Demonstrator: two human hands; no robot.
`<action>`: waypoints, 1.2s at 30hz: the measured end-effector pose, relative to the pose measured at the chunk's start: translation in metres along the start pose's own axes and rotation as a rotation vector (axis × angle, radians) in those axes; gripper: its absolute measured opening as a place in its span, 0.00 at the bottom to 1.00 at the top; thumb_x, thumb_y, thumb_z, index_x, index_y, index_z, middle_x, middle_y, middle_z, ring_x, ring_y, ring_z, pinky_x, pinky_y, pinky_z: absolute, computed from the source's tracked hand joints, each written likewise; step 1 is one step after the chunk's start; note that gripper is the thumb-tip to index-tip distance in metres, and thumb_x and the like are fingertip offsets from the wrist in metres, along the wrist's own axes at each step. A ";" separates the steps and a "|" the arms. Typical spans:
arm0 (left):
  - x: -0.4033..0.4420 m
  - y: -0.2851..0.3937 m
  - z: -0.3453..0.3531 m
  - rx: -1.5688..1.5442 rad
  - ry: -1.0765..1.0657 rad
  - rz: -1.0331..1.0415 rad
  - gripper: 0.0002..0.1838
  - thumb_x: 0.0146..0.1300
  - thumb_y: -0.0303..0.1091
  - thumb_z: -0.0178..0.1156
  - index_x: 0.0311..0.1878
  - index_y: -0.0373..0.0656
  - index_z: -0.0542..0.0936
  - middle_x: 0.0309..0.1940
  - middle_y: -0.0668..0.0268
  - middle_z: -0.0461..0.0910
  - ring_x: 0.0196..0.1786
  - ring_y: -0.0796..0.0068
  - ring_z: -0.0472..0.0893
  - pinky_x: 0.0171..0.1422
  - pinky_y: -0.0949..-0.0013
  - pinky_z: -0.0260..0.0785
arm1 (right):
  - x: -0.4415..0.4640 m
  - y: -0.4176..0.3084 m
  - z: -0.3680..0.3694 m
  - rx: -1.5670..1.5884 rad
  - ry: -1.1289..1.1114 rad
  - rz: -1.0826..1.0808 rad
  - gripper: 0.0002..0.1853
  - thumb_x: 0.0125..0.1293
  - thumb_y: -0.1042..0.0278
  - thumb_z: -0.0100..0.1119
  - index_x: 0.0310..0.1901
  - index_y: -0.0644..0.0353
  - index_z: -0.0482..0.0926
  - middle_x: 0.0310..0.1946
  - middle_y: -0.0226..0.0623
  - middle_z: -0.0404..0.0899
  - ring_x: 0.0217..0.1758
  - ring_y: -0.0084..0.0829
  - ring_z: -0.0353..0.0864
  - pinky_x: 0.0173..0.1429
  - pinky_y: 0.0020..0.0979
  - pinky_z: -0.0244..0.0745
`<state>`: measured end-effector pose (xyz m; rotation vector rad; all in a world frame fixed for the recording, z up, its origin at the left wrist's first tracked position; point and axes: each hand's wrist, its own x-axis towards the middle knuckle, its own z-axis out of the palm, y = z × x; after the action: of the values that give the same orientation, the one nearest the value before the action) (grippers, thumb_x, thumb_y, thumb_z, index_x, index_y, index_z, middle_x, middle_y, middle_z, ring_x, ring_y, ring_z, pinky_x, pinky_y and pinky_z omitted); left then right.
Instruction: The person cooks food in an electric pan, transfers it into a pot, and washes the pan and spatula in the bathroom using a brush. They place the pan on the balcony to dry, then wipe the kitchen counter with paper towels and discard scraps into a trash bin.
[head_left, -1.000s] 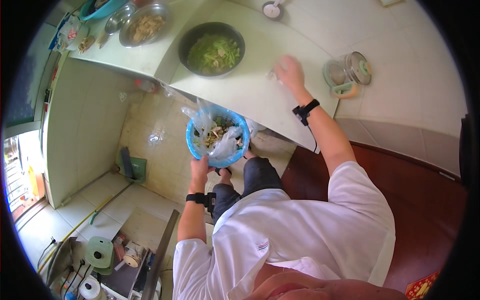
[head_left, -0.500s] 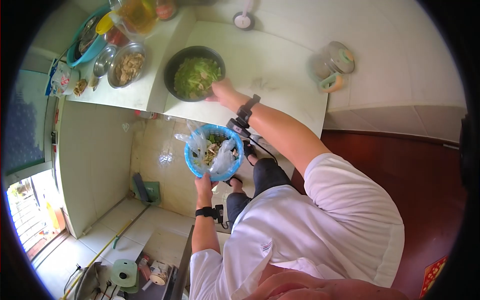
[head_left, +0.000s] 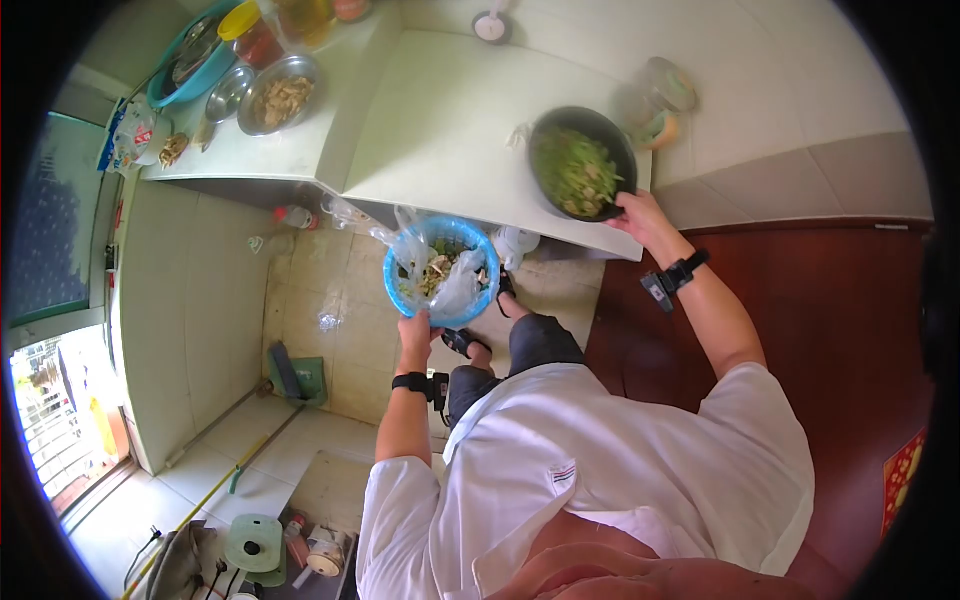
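Observation:
My right hand (head_left: pixel 640 218) grips the near rim of a dark round pot (head_left: pixel 541 187). Chopped green vegetables (head_left: pixel 577 170) with some pale pieces lie inside, slightly blurred. The pot is at the right part of the white counter (head_left: pixel 440 110); whether it touches the surface, I cannot tell. Lower down, my left hand (head_left: pixel 415 335) is closed on the rim of a blue waste basket (head_left: pixel 393 285), held below the counter's front edge. A clear plastic bag (head_left: pixel 458 288) lines it, and vegetable scraps show inside.
On the left ledge stand a metal bowl of pale food pieces (head_left: pixel 283 97), a smaller metal bowl (head_left: pixel 230 93), a yellow-lidded jar (head_left: pixel 250 38) and a blue basin (head_left: pixel 200 65). A glass vessel (head_left: pixel 668 85) is by the wall. A green dustpan (head_left: pixel 308 380) lies on the floor.
My right hand has carried the pot rightwards along the counter, from its left part to near its right end. The blue basket has shifted slightly up and right with my left hand.

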<state>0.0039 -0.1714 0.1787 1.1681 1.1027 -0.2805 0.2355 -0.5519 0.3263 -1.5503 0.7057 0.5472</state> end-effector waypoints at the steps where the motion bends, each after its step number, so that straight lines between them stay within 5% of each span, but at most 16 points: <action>1: 0.000 0.001 -0.001 0.007 -0.006 -0.004 0.20 0.57 0.27 0.52 0.55 0.32 0.71 0.39 0.57 0.79 0.33 0.62 0.83 0.29 0.63 0.82 | -0.006 0.007 -0.014 0.036 0.039 0.012 0.17 0.62 0.76 0.49 0.52 0.72 0.71 0.43 0.50 0.80 0.35 0.45 0.85 0.32 0.33 0.86; 11: 0.004 0.003 -0.010 0.056 -0.046 0.004 0.22 0.58 0.26 0.51 0.56 0.31 0.71 0.42 0.54 0.79 0.36 0.60 0.84 0.32 0.62 0.83 | 0.006 0.053 -0.082 0.201 0.162 -0.087 0.13 0.66 0.77 0.47 0.49 0.75 0.72 0.38 0.48 0.82 0.31 0.37 0.86 0.28 0.24 0.85; 17: 0.000 0.006 -0.014 0.048 -0.097 0.024 0.21 0.58 0.27 0.51 0.56 0.34 0.72 0.41 0.56 0.79 0.35 0.62 0.84 0.32 0.63 0.83 | 0.009 0.066 -0.101 0.194 0.148 -0.061 0.15 0.67 0.74 0.49 0.53 0.69 0.72 0.44 0.46 0.81 0.39 0.38 0.84 0.40 0.31 0.83; 19: 0.003 0.001 -0.021 0.040 -0.089 0.009 0.21 0.58 0.27 0.51 0.55 0.34 0.72 0.41 0.56 0.79 0.34 0.63 0.84 0.31 0.63 0.82 | -0.025 0.059 -0.062 -0.865 1.170 -0.944 0.15 0.65 0.73 0.54 0.52 0.69 0.75 0.48 0.47 0.78 0.51 0.41 0.80 0.54 0.40 0.76; 21: 0.004 0.010 -0.017 0.010 -0.088 0.002 0.20 0.58 0.27 0.51 0.55 0.34 0.73 0.41 0.57 0.79 0.33 0.63 0.83 0.31 0.63 0.82 | -0.052 0.050 0.025 -0.293 0.327 -1.090 0.18 0.62 0.69 0.59 0.54 0.63 0.77 0.53 0.47 0.75 0.60 0.45 0.72 0.63 0.44 0.67; 23: -0.007 0.014 -0.022 0.028 -0.095 -0.007 0.19 0.58 0.27 0.51 0.53 0.34 0.73 0.40 0.57 0.79 0.32 0.65 0.83 0.30 0.64 0.82 | -0.054 0.029 0.093 -0.858 0.343 -1.270 0.19 0.60 0.68 0.60 0.55 0.55 0.78 0.53 0.48 0.75 0.59 0.47 0.71 0.62 0.45 0.68; 25: -0.013 0.017 -0.025 0.060 -0.064 -0.022 0.18 0.58 0.27 0.51 0.53 0.34 0.73 0.40 0.57 0.79 0.32 0.65 0.83 0.30 0.63 0.82 | 0.003 0.021 0.132 -1.021 0.792 -1.122 0.16 0.62 0.67 0.59 0.52 0.48 0.81 0.51 0.41 0.76 0.58 0.44 0.72 0.59 0.45 0.70; 31: -0.012 0.042 -0.015 0.064 -0.010 -0.076 0.18 0.60 0.28 0.51 0.54 0.33 0.72 0.38 0.56 0.80 0.31 0.64 0.83 0.28 0.65 0.81 | 0.130 0.001 0.133 -1.013 0.582 -0.877 0.09 0.62 0.64 0.59 0.43 0.48 0.83 0.42 0.42 0.78 0.40 0.46 0.80 0.43 0.46 0.76; 33: -0.015 0.045 -0.015 0.047 -0.034 -0.035 0.19 0.61 0.28 0.52 0.55 0.32 0.72 0.38 0.56 0.80 0.31 0.65 0.83 0.27 0.67 0.80 | 0.155 -0.020 0.125 -1.032 0.657 -0.933 0.07 0.64 0.62 0.56 0.38 0.50 0.83 0.38 0.45 0.80 0.34 0.48 0.81 0.38 0.45 0.77; 35: -0.010 0.043 -0.016 0.042 -0.043 -0.049 0.19 0.60 0.27 0.52 0.55 0.31 0.71 0.38 0.56 0.80 0.30 0.65 0.83 0.25 0.69 0.80 | 0.192 -0.051 0.118 -0.940 0.830 -0.610 0.09 0.66 0.60 0.54 0.38 0.50 0.83 0.38 0.45 0.80 0.35 0.49 0.82 0.39 0.46 0.78; 36: -0.011 0.042 -0.014 0.024 -0.022 -0.060 0.19 0.61 0.27 0.51 0.55 0.31 0.71 0.39 0.56 0.80 0.30 0.65 0.83 0.25 0.68 0.80 | 0.207 -0.063 0.115 -0.941 0.830 -0.613 0.09 0.66 0.60 0.54 0.38 0.50 0.83 0.38 0.45 0.80 0.35 0.49 0.82 0.39 0.46 0.78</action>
<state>0.0199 -0.1459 0.2131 1.1516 1.1187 -0.3531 0.4321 -0.4607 0.2117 -2.7988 0.5228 -0.3436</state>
